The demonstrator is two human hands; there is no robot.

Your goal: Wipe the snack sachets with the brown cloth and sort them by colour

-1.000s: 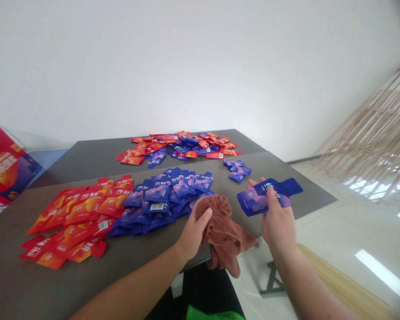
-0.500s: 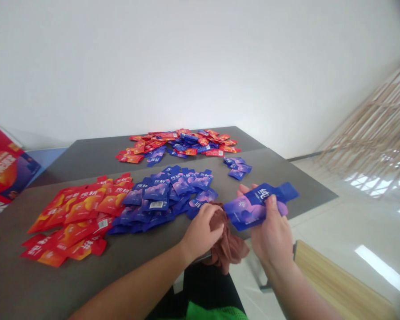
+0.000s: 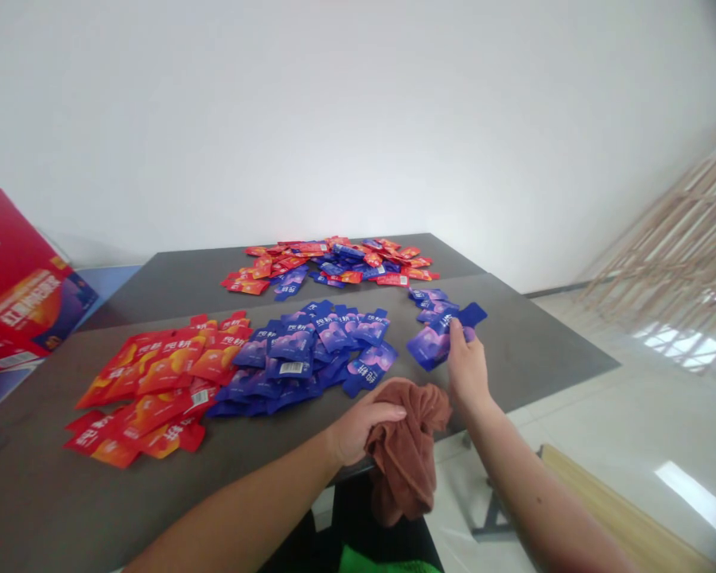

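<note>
From where I stand, the person's right hand (image 3: 468, 368) has a blue sachet (image 3: 430, 344), its grip pinched around it with the thumb on top. The sachet is over the table (image 3: 537, 350), just in front of a small group of blue sachets (image 3: 428, 296); I can't tell whether they touch. The left hand (image 3: 367, 422) has its grip closed on a bunched brown cloth (image 3: 410, 442) that hangs past the table's near edge. Left of the cloth lies a blue pile (image 3: 292, 346), beside a red pile (image 3: 161, 370). A mixed red-and-blue heap (image 3: 340, 259) lies farther back.
</note>
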